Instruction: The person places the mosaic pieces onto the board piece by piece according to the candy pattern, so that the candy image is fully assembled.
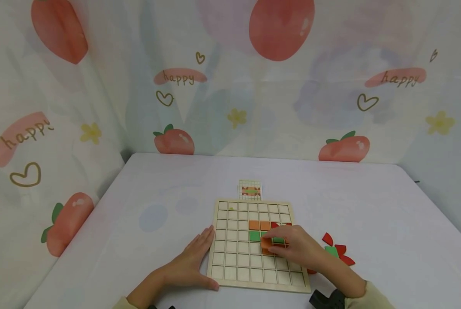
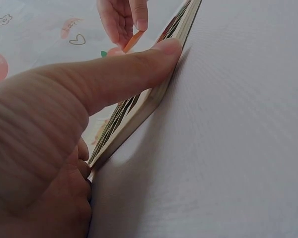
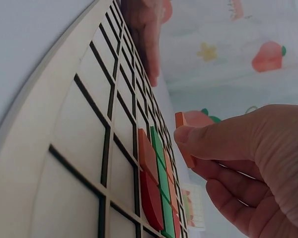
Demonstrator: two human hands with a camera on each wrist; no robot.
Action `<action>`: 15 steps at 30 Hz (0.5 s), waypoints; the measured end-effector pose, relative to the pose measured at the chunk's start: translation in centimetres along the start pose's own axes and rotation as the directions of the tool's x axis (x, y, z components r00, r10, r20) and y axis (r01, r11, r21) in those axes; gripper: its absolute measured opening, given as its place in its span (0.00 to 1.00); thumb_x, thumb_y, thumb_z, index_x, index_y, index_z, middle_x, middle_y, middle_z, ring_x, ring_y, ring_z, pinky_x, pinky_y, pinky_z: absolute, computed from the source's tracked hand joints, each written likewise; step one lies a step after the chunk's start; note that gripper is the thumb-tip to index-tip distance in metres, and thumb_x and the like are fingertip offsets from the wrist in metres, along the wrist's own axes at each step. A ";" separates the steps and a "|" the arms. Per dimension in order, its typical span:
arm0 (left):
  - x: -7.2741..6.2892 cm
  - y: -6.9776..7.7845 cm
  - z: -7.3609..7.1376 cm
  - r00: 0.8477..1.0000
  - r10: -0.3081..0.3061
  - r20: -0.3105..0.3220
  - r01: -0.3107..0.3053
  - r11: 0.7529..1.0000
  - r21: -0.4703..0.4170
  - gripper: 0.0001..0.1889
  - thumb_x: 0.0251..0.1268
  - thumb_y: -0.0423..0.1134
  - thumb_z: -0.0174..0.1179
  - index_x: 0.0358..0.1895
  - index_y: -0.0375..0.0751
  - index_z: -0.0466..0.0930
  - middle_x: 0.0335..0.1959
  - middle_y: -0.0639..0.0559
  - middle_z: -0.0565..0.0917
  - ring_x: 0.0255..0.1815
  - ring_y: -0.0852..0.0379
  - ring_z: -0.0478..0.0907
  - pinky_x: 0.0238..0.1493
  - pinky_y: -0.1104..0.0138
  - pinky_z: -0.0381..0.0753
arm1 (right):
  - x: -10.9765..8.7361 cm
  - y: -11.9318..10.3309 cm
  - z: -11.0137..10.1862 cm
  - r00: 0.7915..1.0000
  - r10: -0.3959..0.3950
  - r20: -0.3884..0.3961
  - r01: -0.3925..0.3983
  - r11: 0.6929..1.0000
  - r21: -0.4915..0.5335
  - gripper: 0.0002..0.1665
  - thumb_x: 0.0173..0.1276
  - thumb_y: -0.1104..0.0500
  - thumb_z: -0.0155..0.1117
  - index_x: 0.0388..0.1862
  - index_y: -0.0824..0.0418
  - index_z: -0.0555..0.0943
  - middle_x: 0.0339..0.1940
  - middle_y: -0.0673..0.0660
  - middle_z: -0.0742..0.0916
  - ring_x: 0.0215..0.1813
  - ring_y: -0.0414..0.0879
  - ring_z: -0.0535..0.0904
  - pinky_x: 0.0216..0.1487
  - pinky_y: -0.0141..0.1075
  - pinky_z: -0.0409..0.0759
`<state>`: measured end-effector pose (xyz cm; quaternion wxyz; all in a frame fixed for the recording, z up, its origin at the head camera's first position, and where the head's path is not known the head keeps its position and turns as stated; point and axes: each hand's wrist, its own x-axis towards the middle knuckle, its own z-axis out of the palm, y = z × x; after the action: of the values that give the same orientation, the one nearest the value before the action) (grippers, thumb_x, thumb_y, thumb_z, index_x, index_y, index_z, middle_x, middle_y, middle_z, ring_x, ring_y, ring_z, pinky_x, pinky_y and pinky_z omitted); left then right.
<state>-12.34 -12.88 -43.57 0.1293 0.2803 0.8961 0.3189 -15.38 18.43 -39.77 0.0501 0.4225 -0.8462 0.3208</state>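
Observation:
A wooden grid board [image 1: 238, 260] lies flat on the table. My right hand [image 1: 297, 245] pinches an orange tile [image 3: 183, 148] between thumb and fingers, over the board's middle. Below it in the right wrist view, orange, green [image 3: 162, 181] and red [image 3: 151, 201] pieces sit in the board's squares; part of this group is hidden by my right hand in the head view. My left hand [image 1: 189, 266] rests along the board's left edge with fingers straight. Its thumb [image 2: 134, 69] lies against the near edge, at the front left corner.
A small pattern card [image 1: 250, 190] with a candy-shaped picture lies just beyond the board's far edge. To the right of the board are several loose red pieces [image 1: 327, 239] and a green tile [image 1: 332, 251]. Patterned cloth [image 1: 261, 98] hangs behind the table [image 1: 168, 176].

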 end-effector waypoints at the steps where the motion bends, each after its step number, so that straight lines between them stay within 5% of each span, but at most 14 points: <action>1: 0.0 0.0 0.0 1.000 0.000 0.000 0.000 1.000 -0.002 0.67 0.36 0.69 0.66 0.73 0.38 0.34 0.74 0.49 0.36 0.72 0.54 0.32 0.69 0.55 0.37 | 0.0 0.1 0.1 1.000 -0.001 -0.001 0.001 1.000 0.007 0.15 0.52 0.66 0.70 0.42 0.62 0.83 0.39 0.51 0.86 0.43 0.43 0.81 0.41 0.36 0.80; 15: -0.1 0.1 -0.1 1.000 0.014 -0.005 -0.014 1.000 0.003 0.67 0.36 0.68 0.66 0.73 0.37 0.34 0.74 0.48 0.36 0.72 0.54 0.32 0.69 0.55 0.37 | 0.7 -0.2 1.7 0.999 -0.045 -0.020 0.046 0.997 0.057 0.12 0.56 0.63 0.69 0.41 0.62 0.83 0.38 0.50 0.86 0.40 0.42 0.81 0.39 0.32 0.80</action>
<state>-12.21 -12.89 -43.42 0.1245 0.2861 0.8949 0.3192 -15.35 16.91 -40.79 0.0531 0.4399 -0.8263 0.3477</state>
